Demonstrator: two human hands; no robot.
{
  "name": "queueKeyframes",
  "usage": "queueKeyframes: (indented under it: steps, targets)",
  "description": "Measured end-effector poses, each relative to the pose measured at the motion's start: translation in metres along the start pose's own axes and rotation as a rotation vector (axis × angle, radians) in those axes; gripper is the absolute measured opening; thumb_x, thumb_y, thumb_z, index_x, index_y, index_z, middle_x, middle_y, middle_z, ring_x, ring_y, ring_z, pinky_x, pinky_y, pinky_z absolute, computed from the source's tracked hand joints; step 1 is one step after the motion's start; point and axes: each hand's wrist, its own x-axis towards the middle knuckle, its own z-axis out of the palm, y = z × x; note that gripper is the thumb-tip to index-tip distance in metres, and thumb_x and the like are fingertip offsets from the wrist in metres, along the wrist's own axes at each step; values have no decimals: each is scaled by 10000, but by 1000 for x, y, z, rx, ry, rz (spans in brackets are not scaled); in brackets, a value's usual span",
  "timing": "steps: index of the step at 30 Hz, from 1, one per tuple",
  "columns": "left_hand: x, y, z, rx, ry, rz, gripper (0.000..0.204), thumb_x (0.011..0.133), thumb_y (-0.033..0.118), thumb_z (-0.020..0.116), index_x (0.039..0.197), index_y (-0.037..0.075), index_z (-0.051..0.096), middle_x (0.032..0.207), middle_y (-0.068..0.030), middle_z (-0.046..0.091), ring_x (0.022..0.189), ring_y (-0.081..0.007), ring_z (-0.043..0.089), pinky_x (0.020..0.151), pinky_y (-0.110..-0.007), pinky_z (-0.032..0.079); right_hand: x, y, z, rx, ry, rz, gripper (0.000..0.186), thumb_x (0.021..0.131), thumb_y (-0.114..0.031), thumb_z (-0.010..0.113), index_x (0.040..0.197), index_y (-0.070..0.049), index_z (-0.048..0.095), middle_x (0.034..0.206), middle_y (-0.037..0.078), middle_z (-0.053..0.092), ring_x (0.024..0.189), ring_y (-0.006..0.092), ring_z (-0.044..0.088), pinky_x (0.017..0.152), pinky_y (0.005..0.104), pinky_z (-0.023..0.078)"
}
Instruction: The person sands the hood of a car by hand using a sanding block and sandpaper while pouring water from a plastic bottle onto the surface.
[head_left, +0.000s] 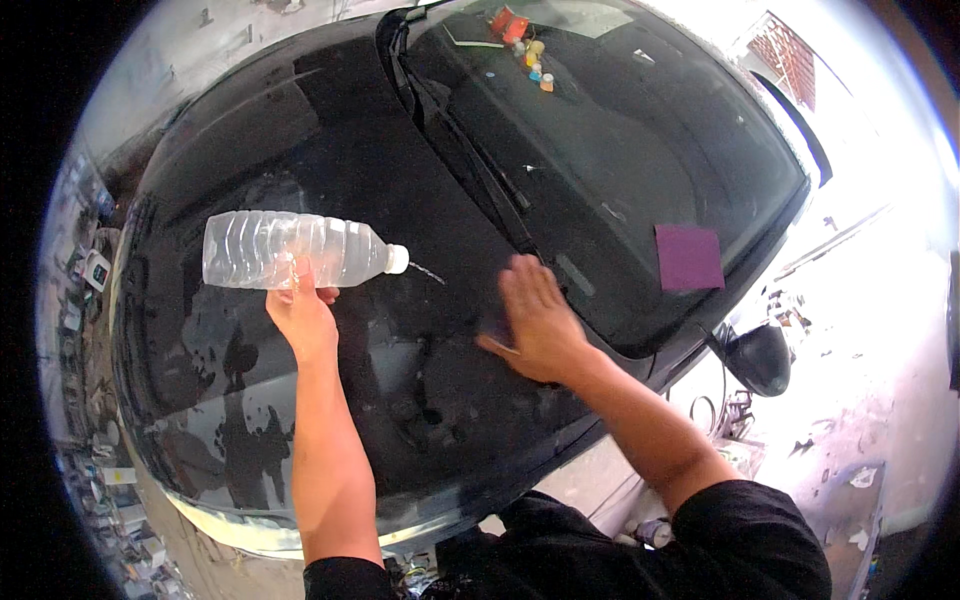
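My left hand (pixel 304 312) is wrapped round a clear plastic bottle (pixel 335 250), held on its side above the car's black hood (pixel 400 350). From its white cap, pointing right, a thin jet of water (pixel 428 273) comes out. Flat and a little blurred, my right hand (pixel 540 325) is over the hood near the base of the windshield, fingers stretched and thumb apart, with nothing in it. Whether its palm touches the hood is hard to see. Wet patches and puddles of water (pixel 250 410) lie on the hood's near left part.
A purple square sheet (pixel 690 258) lies on the windshield (pixel 620 150) at its lower right. Black wiper arms (pixel 470 170) run along the glass base. The side mirror (pixel 758 360) sticks out at right. Small colourful bottles (pixel 535 65) show at the far windshield; clutter lines the left floor.
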Motion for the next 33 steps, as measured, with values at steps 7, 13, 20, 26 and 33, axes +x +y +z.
queueKeyframes:
  steps: [7, 13, 20, 26, 33]
  targets:
    - [1, 20, -6, -27, 85, 1, 305, 940, 304, 636, 1000, 5, 615, 729, -56, 641, 522, -111, 550, 473, -247, 407, 3, -41, 21, 232, 25, -379, 891, 877, -525, 609, 1458, 63, 278, 1555, 290, 178, 1471, 416, 126, 1203, 483, 119]
    - [-13, 47, -8, 111, 116, 23, 382, 947, 391, 607, 970, 11, 626, 760, -58, 651, 556, -119, 556, 501, -252, 420, 47, 4, 6, -51, -21, -118, 937, 934, -603, 453, 1459, 133, 210, 1559, 311, 128, 1477, 414, 77, 1208, 485, 55]
    - [-12, 66, -91, 60, 141, 79, 364, 927, 325, 659, 1018, -23, 604, 735, -74, 642, 535, -133, 561, 497, -252, 418, 25, -66, 12, 208, 18, -514, 888, 856, -523, 655, 1430, 64, 316, 1527, 296, 237, 1458, 418, 172, 1193, 508, 149]
    - [-19, 61, -141, 83, 315, 18, 402, 930, 380, 643, 994, -14, 604, 728, -70, 634, 544, -131, 560, 510, -259, 421, 37, -44, 20, -5, 109, -347, 959, 868, -622, 539, 1415, 127, 295, 1521, 341, 205, 1454, 462, 139, 1188, 533, 112]
    - [-13, 53, -167, 47, 442, 66, 424, 947, 419, 611, 976, -4, 607, 752, -68, 633, 546, -119, 547, 514, -252, 424, 67, -138, 42, 121, 42, -649, 961, 907, -664, 448, 1456, 104, 267, 1538, 308, 212, 1466, 422, 143, 1202, 501, 109]
